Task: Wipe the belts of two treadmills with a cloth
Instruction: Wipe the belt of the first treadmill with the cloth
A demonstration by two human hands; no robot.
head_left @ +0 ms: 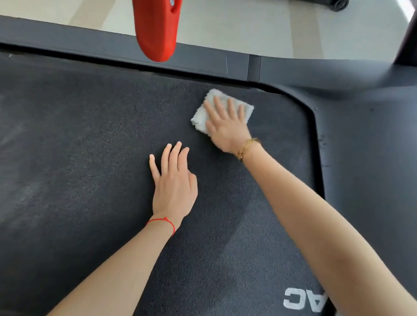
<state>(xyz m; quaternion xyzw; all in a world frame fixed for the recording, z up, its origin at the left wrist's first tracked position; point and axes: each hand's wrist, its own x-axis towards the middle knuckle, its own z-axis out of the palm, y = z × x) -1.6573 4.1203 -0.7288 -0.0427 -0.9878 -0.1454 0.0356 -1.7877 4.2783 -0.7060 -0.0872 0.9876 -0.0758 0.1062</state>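
While my left hand (174, 182) braces flat on the belt (81, 150), my right hand (225, 124) presses the cloth (205, 113) beneath straight fingers, keeping contact broad.

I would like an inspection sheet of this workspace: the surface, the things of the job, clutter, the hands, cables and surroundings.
Surface: dark textured treadmill belt; pale dusty smears toward its left part, white letters at the lower right.
Job's things: white cloth, folded, flat on the belt near the far edge.
Clutter: nothing seen.
Hands: right hand presses flat on the cloth, fingers straight; left hand rests flat on the bare belt, apart from the cloth.
Cables: nothing seen.
Surroundings: dark side rail beyond the belt; red plastic part hanging into view at the top; pale floor behind; a black wheeled base at the top right.
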